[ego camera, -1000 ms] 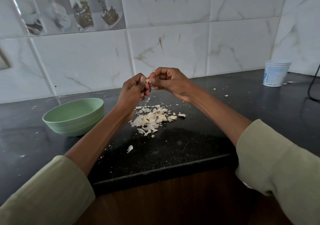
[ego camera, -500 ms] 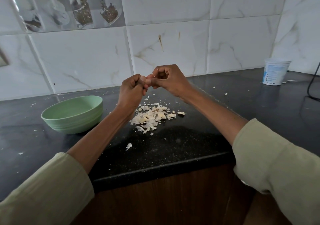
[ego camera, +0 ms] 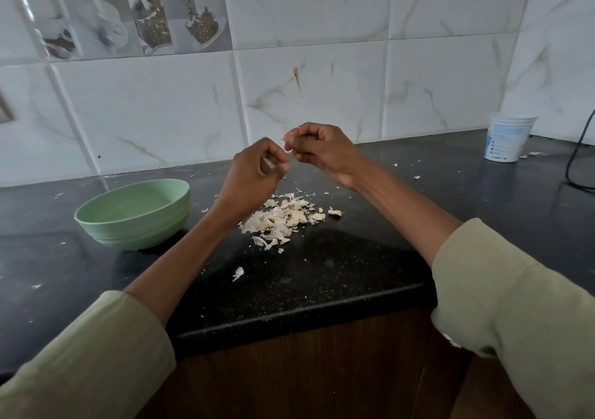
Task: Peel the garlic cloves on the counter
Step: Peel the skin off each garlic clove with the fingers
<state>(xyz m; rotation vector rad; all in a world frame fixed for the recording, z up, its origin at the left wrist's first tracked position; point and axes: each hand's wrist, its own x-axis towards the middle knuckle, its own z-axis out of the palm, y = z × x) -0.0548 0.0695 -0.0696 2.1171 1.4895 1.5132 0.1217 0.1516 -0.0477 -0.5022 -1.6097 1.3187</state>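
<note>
A garlic clove point(ego camera: 288, 143) is pinched in the right hand point(ego camera: 322, 152) above the tabletop point(ego camera: 354, 257). Papery skin point(ego camera: 269, 163) is pinched by the left hand point(ego camera: 254, 177). Small and slippery, the clove is best gripped at its ends.

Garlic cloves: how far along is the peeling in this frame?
Done: a pile of skins lies on the counter. In hand: the right hand pinches a garlic clove; the left hand pinches a strip of skin. Left: unpeeled cloves cannot be told apart in the pile; the green bowl shows none.

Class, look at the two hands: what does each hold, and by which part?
The right hand pinches a garlic clove at its fingertips. The left hand pinches a pale strip, apparently peel, by one end.
</note>
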